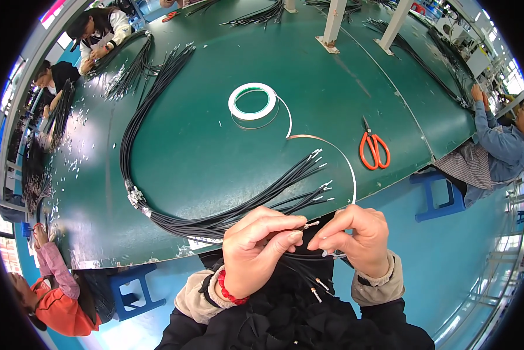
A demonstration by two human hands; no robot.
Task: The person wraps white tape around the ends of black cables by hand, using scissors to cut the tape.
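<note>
Far left of the grip, the black cable bundle (135,125) sweeps in a long loop across the green table (215,151), bound with pale tape wraps (135,197) before it runs in toward the hands. The left hand (256,248) is closed in a pinch, thumb and forefinger clamped on one thin black wire (300,228) just behind its small metal terminal, with more of the bundle passing under the palm. Immediately right of it, nearly touching, the right hand (355,236) is curled shut around the end of a narrow tape strip (346,163); exactly what its fingertips press is hidden.

Above and beyond the grip, that strip arcs back to the white tape roll (252,101). A tug could drag the roll or let the strip twist and stick to itself. Loose terminal ends (323,189) fan out just above the hands and others hang below the wrists; these could snag the sticky strip or slip from the pinch.

Farther right, well apart from the grip, lie orange-handled scissors (374,149).
</note>
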